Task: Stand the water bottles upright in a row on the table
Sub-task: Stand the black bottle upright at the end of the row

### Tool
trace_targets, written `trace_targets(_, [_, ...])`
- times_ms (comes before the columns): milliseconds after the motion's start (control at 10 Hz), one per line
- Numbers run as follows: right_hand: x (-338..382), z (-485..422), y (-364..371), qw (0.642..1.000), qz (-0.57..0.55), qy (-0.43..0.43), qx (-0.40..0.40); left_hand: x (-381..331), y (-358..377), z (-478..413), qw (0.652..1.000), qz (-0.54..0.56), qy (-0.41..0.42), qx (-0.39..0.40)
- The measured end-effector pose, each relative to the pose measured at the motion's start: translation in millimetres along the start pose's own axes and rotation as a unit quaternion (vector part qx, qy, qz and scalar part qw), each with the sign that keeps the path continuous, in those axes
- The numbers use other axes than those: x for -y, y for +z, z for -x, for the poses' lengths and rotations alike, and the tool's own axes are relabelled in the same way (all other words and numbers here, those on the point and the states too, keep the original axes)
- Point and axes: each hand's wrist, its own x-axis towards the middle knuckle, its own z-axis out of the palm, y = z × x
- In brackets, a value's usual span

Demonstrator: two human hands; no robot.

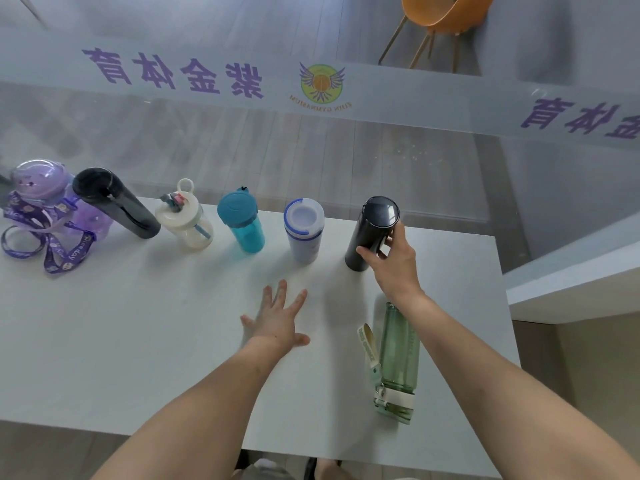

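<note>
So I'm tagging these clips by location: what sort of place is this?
Probably a gym or sports centre lounge. The glass partition behind the table carries a winged basketball logo reading "Zijin Gymnasium", and an orange chair stands on the wood-look floor beyond it.

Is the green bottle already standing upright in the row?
No, the green bottle lies on its side near the table's front edge, apart from the row.
</note>
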Motion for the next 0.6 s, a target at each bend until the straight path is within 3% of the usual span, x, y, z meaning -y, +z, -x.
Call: trace_targets(600, [-0.3, 3.4, 2.0, 1.0, -0.006, -0.008, -0.008, 4.7, 8.6, -7.3, 1.0, 0.007, -0.002, -0.005])
